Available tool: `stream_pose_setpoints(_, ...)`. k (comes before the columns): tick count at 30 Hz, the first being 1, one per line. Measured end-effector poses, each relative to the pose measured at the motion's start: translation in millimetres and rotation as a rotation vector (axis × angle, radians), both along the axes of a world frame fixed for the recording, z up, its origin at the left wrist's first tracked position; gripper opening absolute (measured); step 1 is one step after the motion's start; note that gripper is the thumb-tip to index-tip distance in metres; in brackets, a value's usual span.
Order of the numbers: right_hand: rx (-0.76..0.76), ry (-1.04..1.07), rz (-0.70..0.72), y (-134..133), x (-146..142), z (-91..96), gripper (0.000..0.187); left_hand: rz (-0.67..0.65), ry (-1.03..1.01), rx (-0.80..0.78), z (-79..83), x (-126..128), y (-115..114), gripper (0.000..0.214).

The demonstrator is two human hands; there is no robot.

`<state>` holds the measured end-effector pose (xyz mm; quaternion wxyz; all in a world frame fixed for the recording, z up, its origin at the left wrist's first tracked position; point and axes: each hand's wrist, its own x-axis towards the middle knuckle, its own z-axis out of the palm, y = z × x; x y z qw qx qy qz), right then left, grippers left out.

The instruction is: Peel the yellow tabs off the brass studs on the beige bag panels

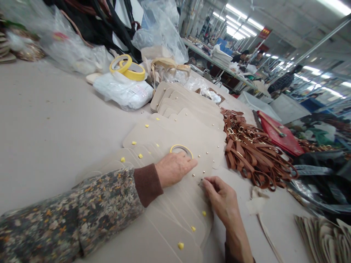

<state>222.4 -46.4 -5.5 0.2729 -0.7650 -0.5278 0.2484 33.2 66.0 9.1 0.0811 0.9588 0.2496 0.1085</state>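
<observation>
My left hand lies flat, fingers stretched, on a fanned row of beige leather panels with small metal studs and yellow tape bits. Just past its fingertips sits a roll of yellow tape. My right hand is curled, thumb and fingers pinched at the edge of a panel near the studs; what it pinches is too small to make out. A flowered sleeve with a brown cuff covers my left forearm.
A heap of brown leather straps with gold clasps lies right of the panels. Two yellow tape rolls rest on a white plastic bag. A red case, dark bags and other workers at far tables are to the right.
</observation>
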Motion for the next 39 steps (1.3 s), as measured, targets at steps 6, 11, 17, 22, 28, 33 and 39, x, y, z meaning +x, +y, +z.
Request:
stream_pose_setpoints(6, 0.227, 0.139, 0.003, 12, -16, 10.2, 0.029, -0.103, -0.265, -0.108, -3.1, -7, -1, 0.019)
stream_pose_setpoints(11, 0.417, -0.006, 0.235, 24, -28, 19.0, 0.016, -0.105, -0.356, -0.185, -3.9, -8, -5, 0.033)
stream_pose_setpoints(17, 0.548, -0.139, 0.332, 26, -29, 17.8, 0.018, -0.067, -0.33, -0.149, -5.4, -6, -6, 0.03)
stream_pose_setpoints(22, 0.606, -0.19, 0.351, 28, -30, 17.2, 0.016, -0.06, -0.31, -0.138, -6.8, -7, -6, 0.03)
stream_pose_setpoints(28, 0.672, -0.329, 0.385, 29, -32, 16.5, 0.013, -0.106, -0.29, -0.133, -7.8, -7, -7, 0.027)
stream_pose_setpoints(33, 0.73, -0.435, 0.273, 28, -36, 10.6, 0.009, -0.07, -0.273, -0.166, -5.3, -8, -9, 0.023)
stream_pose_setpoints(39, 0.701, -0.433, 0.2, 26, -40, 9.5, 0.007, -0.031, -0.268, -0.138, -1.7, -8, -7, 0.006)
